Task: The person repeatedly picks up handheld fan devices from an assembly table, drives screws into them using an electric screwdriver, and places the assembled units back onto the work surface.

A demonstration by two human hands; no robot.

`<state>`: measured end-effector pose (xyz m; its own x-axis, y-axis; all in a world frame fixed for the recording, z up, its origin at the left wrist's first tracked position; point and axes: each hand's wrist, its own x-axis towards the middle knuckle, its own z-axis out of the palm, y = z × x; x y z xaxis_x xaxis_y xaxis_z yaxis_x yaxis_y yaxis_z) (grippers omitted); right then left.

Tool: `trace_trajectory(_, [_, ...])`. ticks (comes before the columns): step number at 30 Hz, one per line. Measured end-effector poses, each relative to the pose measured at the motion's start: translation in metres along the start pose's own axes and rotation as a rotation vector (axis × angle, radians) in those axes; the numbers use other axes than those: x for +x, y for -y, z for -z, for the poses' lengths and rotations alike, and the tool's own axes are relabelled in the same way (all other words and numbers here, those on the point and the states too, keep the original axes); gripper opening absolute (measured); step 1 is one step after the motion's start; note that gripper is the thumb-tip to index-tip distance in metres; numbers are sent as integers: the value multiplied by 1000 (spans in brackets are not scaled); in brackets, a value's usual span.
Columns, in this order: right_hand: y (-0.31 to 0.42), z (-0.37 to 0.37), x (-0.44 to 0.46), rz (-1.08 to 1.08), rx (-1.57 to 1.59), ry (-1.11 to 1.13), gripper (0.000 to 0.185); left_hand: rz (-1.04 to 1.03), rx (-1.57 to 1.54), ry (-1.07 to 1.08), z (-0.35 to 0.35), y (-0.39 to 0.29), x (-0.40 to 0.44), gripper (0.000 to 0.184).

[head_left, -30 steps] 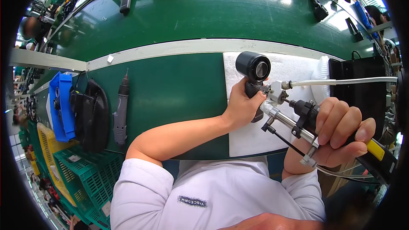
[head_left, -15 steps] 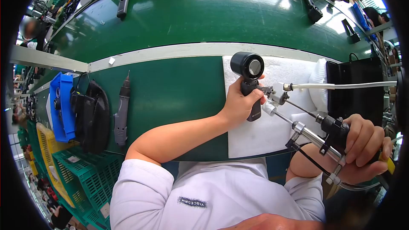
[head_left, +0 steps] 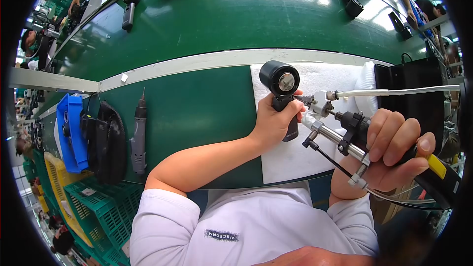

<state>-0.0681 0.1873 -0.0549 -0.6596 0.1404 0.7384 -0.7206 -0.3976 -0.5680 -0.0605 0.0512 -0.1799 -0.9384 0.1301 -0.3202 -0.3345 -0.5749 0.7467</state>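
Handheld fan [head_left: 274,80]: left hand [head_left: 272,120] gripping it, right hand [head_left: 397,145] clutching power screwdriver [head_left: 362,129]; guessing they're lining up, needing steadiness imo

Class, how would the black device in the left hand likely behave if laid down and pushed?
The device is probably stiff: the left hand grips its handle and the round head sits up without sagging. It may feel top-heavy, as the head looks wider than the handle. Pushed, it might pivot rather than roll, since the handle juts from the head.
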Motion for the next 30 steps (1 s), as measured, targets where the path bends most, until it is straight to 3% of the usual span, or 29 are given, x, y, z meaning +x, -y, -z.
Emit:
trace_trajectory(11, [-8, -2, -4, -20, -21, 34, 30, 1, 89, -110, -5, 0, 1, 16])
trace_trajectory(17, [2, 2, -2, -76, -76, 21, 29, 52, 111, -38, -5, -9, 0, 20])
trace_trajectory(20, [25, 20, 14, -29, 52, 6, 32, 43, 230, 7, -4, -10, 2, 28])
trace_trajectory(22, [49, 26, 26, -9, 77, -53, 30, 49, 213, -42, -3, -15, 6, 37])
trace_trajectory(23, [58, 36, 35, -59, 81, 65, 26, 81, 168, -62, -5, -20, 8, 38])
trace_trajectory(26, [63, 43, 31, -106, 135, 87, 25, 227, -21, -107, -8, -31, 14, 46])
trace_trajectory(30, [50, 27, 12, -158, 151, 47, 28, 287, -232, 84, -2, -26, 19, 51])
